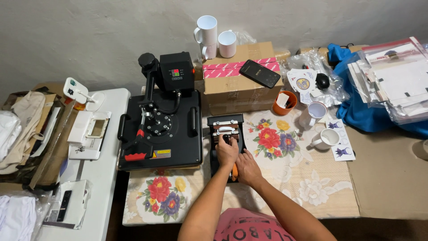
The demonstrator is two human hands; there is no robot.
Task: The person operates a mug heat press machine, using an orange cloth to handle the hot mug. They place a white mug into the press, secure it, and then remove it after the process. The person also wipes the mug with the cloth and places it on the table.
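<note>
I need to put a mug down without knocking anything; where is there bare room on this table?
Free: the floral cloth in front of the two white mugs, right of the right hand, and the brown board further right. Crowded: by the cardboard box, around the black heat press, and the small press under the left hand.

Head camera looks steeply down, fairly near, over the table (379,178).
</note>
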